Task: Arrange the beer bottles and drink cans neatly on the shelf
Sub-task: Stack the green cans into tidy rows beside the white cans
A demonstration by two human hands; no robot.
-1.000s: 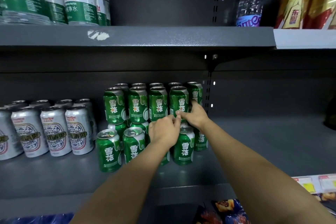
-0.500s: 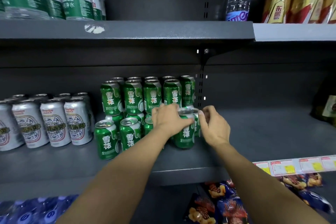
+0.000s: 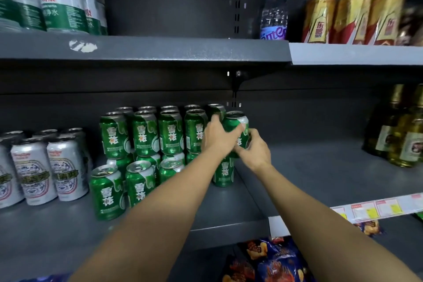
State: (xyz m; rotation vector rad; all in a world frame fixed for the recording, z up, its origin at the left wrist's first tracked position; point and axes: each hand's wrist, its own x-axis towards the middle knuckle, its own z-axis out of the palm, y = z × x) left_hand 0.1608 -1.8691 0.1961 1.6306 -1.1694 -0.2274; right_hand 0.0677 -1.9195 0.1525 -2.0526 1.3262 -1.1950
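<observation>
Green can (image 3: pixel 235 122) (upright) gripped by both hands (image 3: pixel 238 144).

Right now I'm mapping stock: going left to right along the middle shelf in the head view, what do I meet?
Silver cans → green cans → hands holding a green can → bare shelf → olive-glass bottles.

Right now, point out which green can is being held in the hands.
It is the green can at the right end of the upper row, raised. The left hand and right hand both grip it; all other green cans stand untouched.
</observation>
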